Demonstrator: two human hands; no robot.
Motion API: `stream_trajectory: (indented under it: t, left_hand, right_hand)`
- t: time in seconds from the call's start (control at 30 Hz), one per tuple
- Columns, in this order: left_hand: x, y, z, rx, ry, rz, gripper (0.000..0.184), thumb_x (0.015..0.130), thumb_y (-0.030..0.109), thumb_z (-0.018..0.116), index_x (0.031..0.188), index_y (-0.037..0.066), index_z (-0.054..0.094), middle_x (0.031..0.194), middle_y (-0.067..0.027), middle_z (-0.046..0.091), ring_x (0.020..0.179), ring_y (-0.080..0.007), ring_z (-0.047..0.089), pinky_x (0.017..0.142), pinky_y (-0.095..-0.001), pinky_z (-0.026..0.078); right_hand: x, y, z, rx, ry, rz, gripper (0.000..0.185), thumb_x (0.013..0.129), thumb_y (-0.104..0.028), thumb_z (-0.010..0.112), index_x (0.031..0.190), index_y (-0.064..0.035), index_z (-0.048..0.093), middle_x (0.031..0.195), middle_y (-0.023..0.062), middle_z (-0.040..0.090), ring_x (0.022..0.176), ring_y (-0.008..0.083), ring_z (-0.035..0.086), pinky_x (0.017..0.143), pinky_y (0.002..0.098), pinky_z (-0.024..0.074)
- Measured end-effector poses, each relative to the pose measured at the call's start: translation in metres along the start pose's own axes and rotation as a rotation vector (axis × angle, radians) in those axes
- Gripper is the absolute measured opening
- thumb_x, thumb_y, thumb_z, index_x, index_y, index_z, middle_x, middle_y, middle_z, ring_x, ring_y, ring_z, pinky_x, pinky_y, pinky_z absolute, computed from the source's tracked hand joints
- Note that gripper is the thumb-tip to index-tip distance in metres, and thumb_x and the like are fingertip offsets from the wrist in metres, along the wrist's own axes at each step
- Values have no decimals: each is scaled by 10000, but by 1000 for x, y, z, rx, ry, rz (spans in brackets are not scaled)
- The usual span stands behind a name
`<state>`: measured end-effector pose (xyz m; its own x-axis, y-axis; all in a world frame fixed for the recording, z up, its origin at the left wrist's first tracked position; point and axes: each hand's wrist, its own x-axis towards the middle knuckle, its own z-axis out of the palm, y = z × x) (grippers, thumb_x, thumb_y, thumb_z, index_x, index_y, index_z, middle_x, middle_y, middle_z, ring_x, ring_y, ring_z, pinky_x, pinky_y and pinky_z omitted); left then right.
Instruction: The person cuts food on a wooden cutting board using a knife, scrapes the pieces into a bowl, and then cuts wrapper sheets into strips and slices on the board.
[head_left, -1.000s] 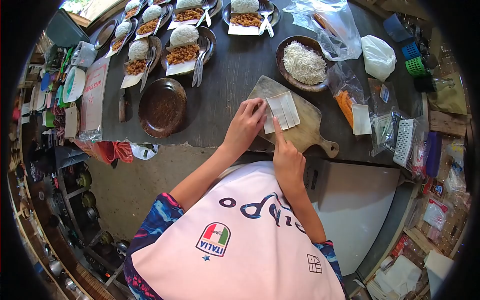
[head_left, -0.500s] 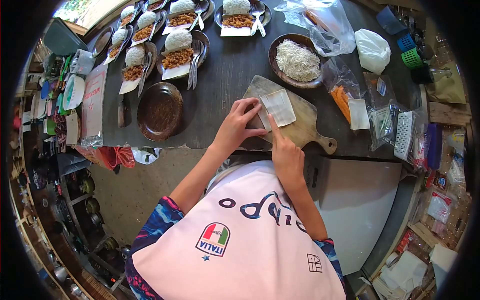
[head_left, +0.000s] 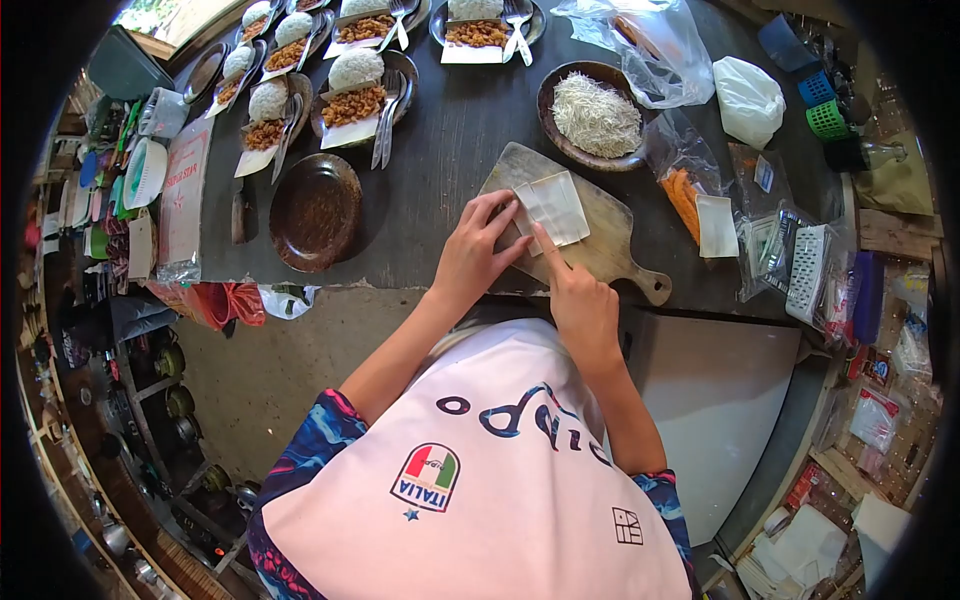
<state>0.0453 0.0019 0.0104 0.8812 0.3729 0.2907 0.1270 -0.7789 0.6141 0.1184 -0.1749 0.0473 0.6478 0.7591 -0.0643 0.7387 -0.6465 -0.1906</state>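
Observation:
A folded sheet of cream-coloured paper [head_left: 560, 208] lies on a wooden cutting board [head_left: 607, 228] near the table's front edge. My left hand [head_left: 480, 240] holds the paper's left side down, with thumb and fingertips on it. From the right, my right hand [head_left: 580, 300] rests its outstretched index finger on the paper's lower left part. The other fingers of that hand are curled, and no tool shows in them. A narrow strip of the paper is visible between the two hands.
Left of the board are a brown plate [head_left: 317, 212] and a dark handle [head_left: 243, 212]. Several plates with rice [head_left: 356, 68], brown food and cutlery stand behind. A bowl of pale shreds [head_left: 597, 115], a white bag [head_left: 749, 102] and packets [head_left: 684, 205] are to the right.
Both hands stay at the paper, with the right index finger shifted slightly left along it. The whole view has shifted a little.

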Motion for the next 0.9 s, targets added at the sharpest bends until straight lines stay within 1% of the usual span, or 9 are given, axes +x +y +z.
stream_trajectory:
  t: [0.17, 0.27, 0.37, 0.47, 0.57, 0.67, 0.9]
  left_hand:
    - [2, 0, -3, -28, -11, -42, 508, 845, 193, 829, 1290, -17, 701, 1396, -104, 617, 1278, -324, 581, 1090, -425, 506]
    - [2, 0, -3, -15, -7, -23, 521, 837, 196, 836, 1292, -19, 701, 1395, -105, 616, 1278, -321, 582, 1083, -425, 511]
    - [2, 1, -4, -20, 0, -20, 488, 853, 179, 819, 1288, -5, 697, 1392, -104, 616, 1272, -325, 588, 1072, -426, 515]
    - [5, -1, -4, -85, 75, -75, 406, 890, 132, 770, 1274, 23, 695, 1349, -97, 638, 1253, -324, 598, 1058, -431, 520]
    - [24, -8, -10, -46, -4, 155, 347, 915, 80, 724, 1259, 47, 693, 1297, -89, 661, 1230, -316, 607, 1048, -429, 524]
    - [29, -16, -9, 43, -90, 215, 338, 913, 59, 715, 1250, 54, 705, 1264, -83, 674, 1212, -306, 612, 1048, -423, 524]
    - [30, -15, -9, 78, -113, 198, 350, 891, 50, 722, 1241, 50, 717, 1274, -81, 665, 1221, -308, 592, 1057, -423, 515]
  right_hand:
    - [-2, 0, -2, -37, 1, -8, 792, 941, -98, 633, 1630, -402, 387, 669, 64, 623, 554, 259, 711, 509, 399, 585]
    - [0, -2, -2, -69, -1, 1, 831, 919, -81, 641, 1638, -398, 372, 663, 57, 627, 549, 245, 710, 509, 392, 587]
    - [0, -5, 3, -89, -11, 14, 869, 903, -55, 641, 1648, -394, 351, 655, 55, 630, 554, 242, 714, 519, 393, 596]
    - [0, -8, 3, -93, -48, 19, 899, 888, -27, 636, 1656, -384, 334, 650, 62, 638, 573, 254, 727, 532, 403, 605]
    - [2, -8, 0, -59, -74, 30, 913, 882, -12, 631, 1662, -374, 323, 650, 72, 649, 592, 271, 738, 540, 415, 610]
    - [1, -9, 1, -27, -86, 37, 914, 883, -10, 627, 1666, -366, 316, 656, 81, 659, 600, 284, 742, 544, 423, 611]
    - [-12, -8, -5, -4, -122, 67, 914, 887, -11, 624, 1669, -362, 308, 666, 88, 668, 609, 290, 745, 554, 420, 611]
